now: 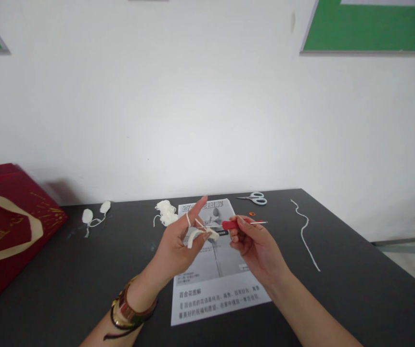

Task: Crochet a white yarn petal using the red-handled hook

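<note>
My left hand pinches a small white crochet piece between thumb and fingers, its index finger stretched upward. White yarn loops round that finger and runs down to the piece. In my right hand is a crochet hook with a red handle, held between thumb and fingers. The hook's thin metal shaft points left toward the crochet piece; whether its tip sits inside a stitch is too small to tell. Both hands are above a printed sheet with a flower picture and Chinese text.
A white yarn bundle lies behind my left hand. Scissors and an orange stitch marker are at the back. Two white crocheted pieces lie left, near a red gift bag. A loose yarn strand stretches along the right.
</note>
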`<state>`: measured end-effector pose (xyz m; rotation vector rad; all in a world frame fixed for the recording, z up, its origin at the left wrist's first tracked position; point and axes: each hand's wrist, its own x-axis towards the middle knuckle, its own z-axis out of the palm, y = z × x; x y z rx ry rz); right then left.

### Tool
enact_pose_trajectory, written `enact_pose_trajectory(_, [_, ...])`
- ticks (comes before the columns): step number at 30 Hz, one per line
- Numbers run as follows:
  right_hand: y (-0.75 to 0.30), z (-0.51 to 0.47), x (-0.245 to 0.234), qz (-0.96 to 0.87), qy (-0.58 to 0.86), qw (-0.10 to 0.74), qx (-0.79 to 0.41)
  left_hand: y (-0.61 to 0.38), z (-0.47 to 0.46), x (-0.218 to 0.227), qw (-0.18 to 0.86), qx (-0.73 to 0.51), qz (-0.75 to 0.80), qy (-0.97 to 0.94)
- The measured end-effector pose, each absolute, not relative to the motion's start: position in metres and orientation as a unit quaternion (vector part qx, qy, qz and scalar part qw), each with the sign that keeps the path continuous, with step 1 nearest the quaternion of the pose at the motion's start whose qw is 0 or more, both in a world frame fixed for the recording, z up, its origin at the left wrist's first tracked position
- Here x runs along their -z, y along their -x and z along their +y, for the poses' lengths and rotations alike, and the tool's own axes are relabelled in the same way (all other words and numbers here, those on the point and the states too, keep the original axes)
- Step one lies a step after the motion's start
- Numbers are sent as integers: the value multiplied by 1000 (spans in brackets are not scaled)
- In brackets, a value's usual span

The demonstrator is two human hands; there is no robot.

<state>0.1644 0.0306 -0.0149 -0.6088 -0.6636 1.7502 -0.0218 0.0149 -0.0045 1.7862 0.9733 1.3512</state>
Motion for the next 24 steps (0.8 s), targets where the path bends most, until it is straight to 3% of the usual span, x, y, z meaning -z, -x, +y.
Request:
enact_pose_trajectory(5, [-161, 23, 15, -390, 279, 608, -632, 14, 15, 7, 360, -533, 416, -643])
enact_pose_trajectory(9, [-163, 16, 20, -581, 302, 630, -418, 5, 10, 1, 493, -562, 417, -517])
enact_pose_trajectory(12, [-166, 15, 28, -749, 228, 587, -206, 0, 7, -1, 596, -593, 368, -395])
enact_pose_trajectory(15, [-169, 15, 33, -810, 158, 554, -112, 5, 10, -2, 678, -579, 315, -325])
enact_pose_trajectory(18, [-169, 14, 29, -777, 167, 579, -180, 17, 16, -4, 731, -531, 282, -322])
enact_pose_trajectory(24, [-164, 17, 16, -589, 201, 634, -460, 35, 16, -10, 730, -497, 267, -385])
